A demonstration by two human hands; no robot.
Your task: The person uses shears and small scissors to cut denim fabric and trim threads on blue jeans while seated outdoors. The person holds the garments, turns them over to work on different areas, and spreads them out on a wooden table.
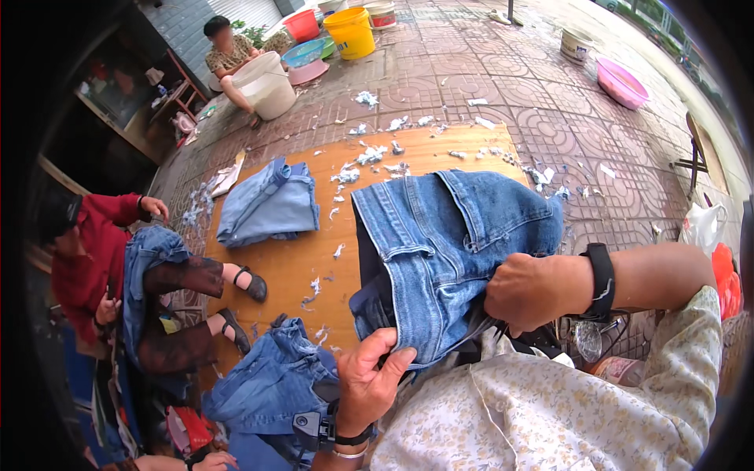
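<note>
Blue denim jeans (424, 220) lie spread in front of me, over my patterned clothing and the wooden board (330, 290). My left hand (369, 377) pinches the waistband near its belt loops, fingertips on the edge. My right hand (522, 290) is closed against the denim below a pocket; thin dark shapes show under it, but I cannot make out what it grips. A folded pair of light-blue jeans (267, 204) lies at the board's left, and more jeans (267, 377) are heaped at the lower left. Blue-white lint and thread scraps are scattered over the board.
A person in red (90, 259) sits at left with denim, feet on the board. Another person (228, 55) handles a white bucket (265, 86) at the back. Coloured tubs (349, 31), a pink basin (620, 82), a folding stand (691, 157) and bags (703, 228) stand around.
</note>
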